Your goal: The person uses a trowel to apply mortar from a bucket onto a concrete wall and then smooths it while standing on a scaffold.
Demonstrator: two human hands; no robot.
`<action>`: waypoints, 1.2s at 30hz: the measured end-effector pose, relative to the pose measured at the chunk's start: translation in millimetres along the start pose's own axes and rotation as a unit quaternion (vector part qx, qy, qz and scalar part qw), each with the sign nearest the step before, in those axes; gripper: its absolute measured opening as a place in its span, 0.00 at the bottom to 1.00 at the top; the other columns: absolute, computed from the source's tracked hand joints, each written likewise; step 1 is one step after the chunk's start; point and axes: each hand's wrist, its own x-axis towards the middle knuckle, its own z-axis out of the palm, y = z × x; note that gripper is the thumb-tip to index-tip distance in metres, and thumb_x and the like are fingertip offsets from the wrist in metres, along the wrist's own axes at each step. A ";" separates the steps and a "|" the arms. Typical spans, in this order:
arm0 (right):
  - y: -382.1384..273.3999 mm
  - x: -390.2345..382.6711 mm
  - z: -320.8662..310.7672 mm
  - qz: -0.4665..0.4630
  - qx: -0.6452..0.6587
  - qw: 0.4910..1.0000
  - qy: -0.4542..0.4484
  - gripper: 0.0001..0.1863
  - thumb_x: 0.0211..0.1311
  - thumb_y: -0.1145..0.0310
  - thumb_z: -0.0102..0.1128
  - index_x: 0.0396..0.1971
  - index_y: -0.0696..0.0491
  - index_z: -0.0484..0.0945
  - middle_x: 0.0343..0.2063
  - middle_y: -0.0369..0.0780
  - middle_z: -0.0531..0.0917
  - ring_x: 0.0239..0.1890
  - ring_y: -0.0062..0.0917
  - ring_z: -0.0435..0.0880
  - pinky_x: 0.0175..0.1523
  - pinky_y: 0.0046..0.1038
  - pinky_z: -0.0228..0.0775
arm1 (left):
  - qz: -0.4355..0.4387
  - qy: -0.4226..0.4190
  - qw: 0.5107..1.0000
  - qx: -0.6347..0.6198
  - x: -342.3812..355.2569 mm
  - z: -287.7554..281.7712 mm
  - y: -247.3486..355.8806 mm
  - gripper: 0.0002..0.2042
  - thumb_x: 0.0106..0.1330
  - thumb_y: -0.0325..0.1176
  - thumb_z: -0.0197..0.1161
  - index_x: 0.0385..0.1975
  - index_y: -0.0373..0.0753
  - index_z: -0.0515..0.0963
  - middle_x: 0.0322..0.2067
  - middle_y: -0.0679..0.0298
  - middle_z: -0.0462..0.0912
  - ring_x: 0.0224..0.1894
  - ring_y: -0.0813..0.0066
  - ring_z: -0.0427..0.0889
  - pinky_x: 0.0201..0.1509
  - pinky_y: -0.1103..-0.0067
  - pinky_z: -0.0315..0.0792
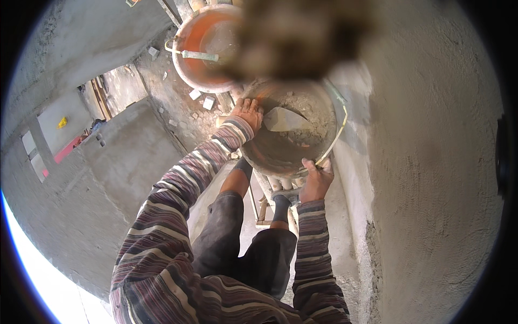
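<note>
A round bucket (260,156) with grey mortar (315,116) inside stands in front of me. On the mortar lies a pale trowel blade (284,120); its handle is not visible. My left hand (249,113) grips the bucket's left rim, fingers curled over the edge. At the near right rim my right hand (317,181) is closed on the bucket, thumb on top, close to the end of the wire handle (343,121). That handle hangs down along the bucket's right side.
An orange bucket (186,62) stands beyond, at the upper left. A blurred dark shape (302,38) hides the top middle. A plastered wall (437,173) rises close on the right. Under my feet are wooden poles (276,183); broken white pieces (208,102) lie left of the buckets.
</note>
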 end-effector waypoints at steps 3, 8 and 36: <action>-2.8 -12.6 -12.6 0.000 -0.005 1.000 0.009 0.12 0.45 0.78 0.59 0.33 0.60 0.74 0.32 0.36 0.79 0.34 0.20 0.75 0.46 0.24 0.66 | 0.039 -0.141 0.989 0.017 -6.0 -13.1 12.9 0.25 0.64 0.45 0.45 0.57 0.35 0.64 0.58 0.50 0.64 0.63 0.55 0.58 0.69 0.63 0.43; -29.1 -38.2 -34.3 -0.017 -0.008 1.000 -0.010 0.14 0.44 0.79 0.59 0.35 0.61 0.74 0.35 0.36 0.78 0.36 0.21 0.75 0.47 0.24 0.66 | 0.041 -0.136 0.988 -0.067 -72.5 -25.8 33.4 0.28 0.66 0.49 0.41 0.58 0.33 0.63 0.52 0.45 0.70 0.55 0.51 0.70 0.61 0.64 0.60; -45.3 -441.4 -351.4 -0.051 0.169 0.963 0.202 0.32 0.41 0.85 0.60 0.53 0.60 0.69 0.31 0.33 0.79 0.29 0.16 0.75 0.35 0.19 0.70 | 0.286 -0.084 0.952 0.074 -360.4 -167.5 351.1 0.23 0.62 0.44 0.52 0.49 0.31 0.67 0.30 0.47 0.80 0.36 0.49 0.80 0.44 0.62 0.73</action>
